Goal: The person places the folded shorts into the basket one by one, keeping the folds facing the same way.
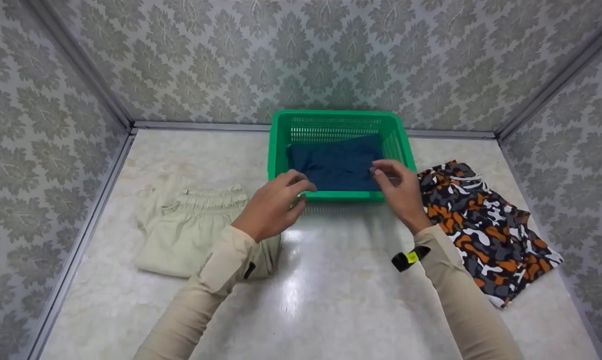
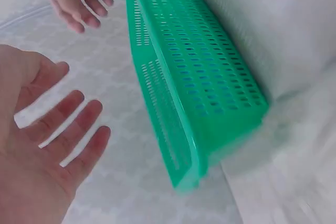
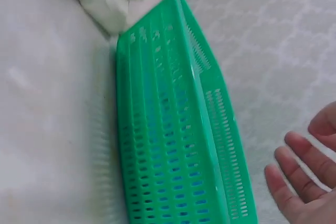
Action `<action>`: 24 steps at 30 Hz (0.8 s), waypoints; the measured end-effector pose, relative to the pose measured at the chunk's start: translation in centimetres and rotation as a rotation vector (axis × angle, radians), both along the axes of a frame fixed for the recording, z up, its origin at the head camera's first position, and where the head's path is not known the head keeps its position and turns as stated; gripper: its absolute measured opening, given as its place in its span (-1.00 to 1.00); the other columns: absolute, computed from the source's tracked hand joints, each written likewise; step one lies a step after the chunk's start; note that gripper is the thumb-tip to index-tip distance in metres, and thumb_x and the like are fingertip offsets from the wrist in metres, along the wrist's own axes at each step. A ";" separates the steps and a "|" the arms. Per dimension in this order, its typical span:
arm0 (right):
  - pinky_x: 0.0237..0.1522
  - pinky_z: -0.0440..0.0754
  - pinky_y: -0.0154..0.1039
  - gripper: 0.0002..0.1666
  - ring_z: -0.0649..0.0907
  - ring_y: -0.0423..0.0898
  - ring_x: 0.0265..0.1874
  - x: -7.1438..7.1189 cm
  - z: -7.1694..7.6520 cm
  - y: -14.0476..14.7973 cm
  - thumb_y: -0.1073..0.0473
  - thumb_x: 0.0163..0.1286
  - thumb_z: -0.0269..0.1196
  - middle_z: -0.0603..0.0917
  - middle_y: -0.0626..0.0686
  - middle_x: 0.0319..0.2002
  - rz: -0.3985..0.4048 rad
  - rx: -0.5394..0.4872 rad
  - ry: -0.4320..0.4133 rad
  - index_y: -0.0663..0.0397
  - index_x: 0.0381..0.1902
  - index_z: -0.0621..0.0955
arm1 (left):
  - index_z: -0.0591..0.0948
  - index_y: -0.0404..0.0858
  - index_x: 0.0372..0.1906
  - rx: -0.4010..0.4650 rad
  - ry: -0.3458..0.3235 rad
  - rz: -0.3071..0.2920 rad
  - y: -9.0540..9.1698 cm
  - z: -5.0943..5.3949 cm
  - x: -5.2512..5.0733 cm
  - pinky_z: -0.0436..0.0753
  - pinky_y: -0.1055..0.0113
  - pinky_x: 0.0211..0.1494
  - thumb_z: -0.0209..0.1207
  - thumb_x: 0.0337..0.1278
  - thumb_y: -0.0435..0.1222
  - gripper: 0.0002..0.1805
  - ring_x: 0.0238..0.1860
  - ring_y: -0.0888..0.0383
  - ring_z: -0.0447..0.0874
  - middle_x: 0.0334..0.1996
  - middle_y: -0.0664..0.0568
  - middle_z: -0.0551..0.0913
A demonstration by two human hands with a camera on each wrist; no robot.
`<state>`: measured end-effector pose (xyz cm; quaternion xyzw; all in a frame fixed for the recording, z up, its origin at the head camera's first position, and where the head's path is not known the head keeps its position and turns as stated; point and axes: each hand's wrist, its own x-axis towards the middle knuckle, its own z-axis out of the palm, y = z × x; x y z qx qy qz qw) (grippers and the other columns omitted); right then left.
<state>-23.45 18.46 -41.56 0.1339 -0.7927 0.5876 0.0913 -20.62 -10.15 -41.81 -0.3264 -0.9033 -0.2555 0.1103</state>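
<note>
A dark blue folded garment (image 1: 336,162) lies inside the green plastic basket (image 1: 341,196). Over the basket's front left edge is my left hand (image 1: 270,207), its fingers loosely bent with nothing between them. My right hand (image 1: 403,192) hovers by the front right corner, also holding nothing. Both wrist views show spread fingers apart from the basket wall (image 2: 205,61). Through the basket's slots, bits of blue cloth (image 3: 176,166) show in the right wrist view.
Pale green elastic-waist trousers (image 1: 195,230) lie left of the basket, partly behind my left forearm. Camouflage-print shorts (image 1: 486,235) in orange, black and white lie to the right. Patterned panels (image 1: 321,55) enclose the marbled table (image 1: 331,300) at the back and sides.
</note>
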 end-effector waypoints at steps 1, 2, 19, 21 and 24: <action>0.02 0.62 -0.26 -0.73 0.68 0.01 -0.05 0.6 -0.3 0.3 0.40 0.54 0.12 0.64 0.41 0.00 -0.012 -0.041 0.013 0.43 0.10 0.60 | 0.67 -0.12 0.02 -0.001 0.042 0.002 -0.5 -0.4 0.9 0.62 0.20 -0.05 0.17 0.39 -0.36 -0.80 -0.04 0.07 0.59 0.01 -0.01 0.58; 0.00 0.63 -0.29 -0.74 0.69 -0.04 -0.08 1.3 -0.6 0.5 0.42 0.53 0.12 0.64 0.43 -0.03 -0.021 -0.079 0.023 0.45 0.09 0.60 | 0.67 -0.12 0.00 -0.010 0.062 0.011 -1.0 -1.0 1.8 0.61 0.19 -0.08 0.19 0.36 -0.36 -0.80 -0.06 0.06 0.58 -0.02 -0.01 0.58; -0.19 0.67 -0.31 -0.84 0.69 0.14 -0.24 8.1 -9.7 2.3 0.32 0.52 0.20 0.72 0.24 -0.15 -0.049 -0.029 -0.178 0.21 -0.05 0.68 | 0.32 0.21 0.54 -0.185 -0.184 0.422 -6.6 -14.2 6.9 -0.19 -0.47 0.42 0.08 0.22 0.34 -0.20 0.56 -0.42 -0.25 0.61 -0.27 -0.11; -0.18 0.67 -0.31 -0.84 0.69 0.21 -0.21 8.4 -10.1 2.2 0.32 0.52 0.18 0.72 0.23 -0.15 -0.019 -0.017 -0.210 0.22 -0.05 0.68 | 0.30 0.22 0.55 -0.166 -0.203 0.390 -7.1 -14.8 5.9 -0.29 -0.45 0.43 0.03 0.31 0.32 -0.25 0.57 -0.38 -0.34 0.62 -0.22 -0.16; -0.14 0.69 -0.25 -0.81 0.67 0.28 -0.16 9.0 -10.5 2.0 0.33 0.54 0.16 0.72 0.22 -0.13 0.028 -0.019 -0.260 0.26 -0.02 0.67 | 0.28 0.24 0.55 -0.175 -0.213 0.360 -8.0 -15.6 5.1 -0.35 -0.40 0.45 -0.04 0.42 0.25 -0.33 0.58 -0.34 -0.37 0.63 -0.17 -0.15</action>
